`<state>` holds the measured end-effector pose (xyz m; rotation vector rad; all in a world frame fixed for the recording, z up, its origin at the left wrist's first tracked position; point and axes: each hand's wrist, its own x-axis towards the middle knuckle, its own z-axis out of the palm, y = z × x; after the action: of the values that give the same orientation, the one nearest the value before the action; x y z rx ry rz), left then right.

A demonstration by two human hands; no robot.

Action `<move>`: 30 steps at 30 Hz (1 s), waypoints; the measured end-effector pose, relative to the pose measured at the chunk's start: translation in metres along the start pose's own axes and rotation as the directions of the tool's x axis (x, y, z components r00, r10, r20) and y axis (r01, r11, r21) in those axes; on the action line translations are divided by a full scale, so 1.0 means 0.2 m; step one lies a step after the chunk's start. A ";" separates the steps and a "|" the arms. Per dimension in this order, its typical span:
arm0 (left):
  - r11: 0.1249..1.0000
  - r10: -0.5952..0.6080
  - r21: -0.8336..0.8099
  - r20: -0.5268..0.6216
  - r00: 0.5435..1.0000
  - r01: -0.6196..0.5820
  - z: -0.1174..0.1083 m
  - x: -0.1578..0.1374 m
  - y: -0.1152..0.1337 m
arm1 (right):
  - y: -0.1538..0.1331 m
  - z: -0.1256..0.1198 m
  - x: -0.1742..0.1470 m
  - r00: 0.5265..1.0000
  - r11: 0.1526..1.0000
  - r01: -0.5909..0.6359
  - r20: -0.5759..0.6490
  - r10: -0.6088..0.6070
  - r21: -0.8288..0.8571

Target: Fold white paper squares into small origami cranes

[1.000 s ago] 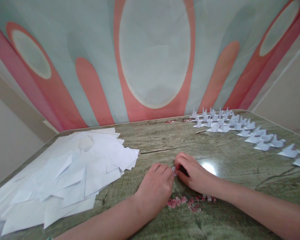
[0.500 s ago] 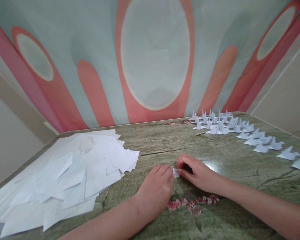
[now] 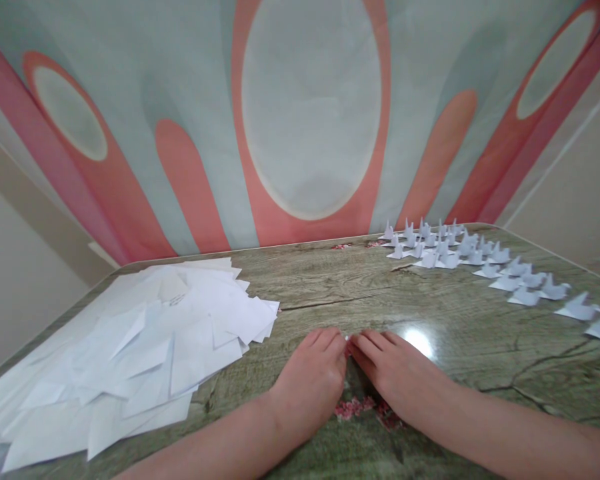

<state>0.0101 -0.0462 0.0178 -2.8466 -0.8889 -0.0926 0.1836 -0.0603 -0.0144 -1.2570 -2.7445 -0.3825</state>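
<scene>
Fingertip to fingertip, my left hand (image 3: 316, 371) and my right hand (image 3: 389, 363) meet at the middle of the table. Both are closed on one small folded piece of white paper (image 3: 347, 339). Only a sliver of that paper shows between the fingers; its shape is hidden. To the left lies a broad, loose pile of white paper sheets (image 3: 145, 360). Folded white paper cranes (image 3: 525, 295) stand at the right and far right of the table, several of them in uneven rows.
The wood-patterned table (image 3: 320, 287) carries printed pink flowers (image 3: 353, 408) close to my wrists. A glare spot (image 3: 419, 342) shines beyond my right hand. Behind the table's far edge rises a wall covering (image 3: 310, 230) with pink and grey-green shapes.
My right hand has turned over and come down towards me, its fingers now pressed together at the paper. The paper is more covered than before. My left hand has barely moved.
</scene>
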 end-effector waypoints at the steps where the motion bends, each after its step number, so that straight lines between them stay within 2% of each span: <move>1: 1.000 0.001 0.011 0.001 1.000 -0.001 0.00 0.00 0.00 | 0.00 0.00 0.00 1.000 1.000 0.003 -0.003 -0.003 -0.006; 8: 0.997 0.022 0.075 0.052 0.998 -0.026 -0.02 -0.01 -0.01 | 0.00 -0.01 -0.01 1.000 0.999 0.024 0.002 -0.024 -0.032; 17: 0.998 0.024 0.051 0.131 0.991 -0.031 -0.07 -0.01 0.00 | 0.01 -0.03 -0.02 1.000 0.999 0.005 0.006 -0.005 -0.046; 25: 1.000 0.019 0.005 0.153 0.988 -0.020 -0.06 -0.01 -0.01 | 0.03 -0.01 -0.03 1.000 0.999 0.004 0.011 -0.003 -0.053; 30: 1.000 0.012 -0.004 0.102 0.995 -0.012 -0.04 -0.01 -0.01 | 0.03 -0.03 -0.02 1.000 1.000 -0.022 0.011 0.022 -0.003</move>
<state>0.0070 -0.0481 0.0262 -2.8818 -0.8909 0.0536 0.1907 -0.0599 -0.0074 -1.2925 -2.7383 -0.3789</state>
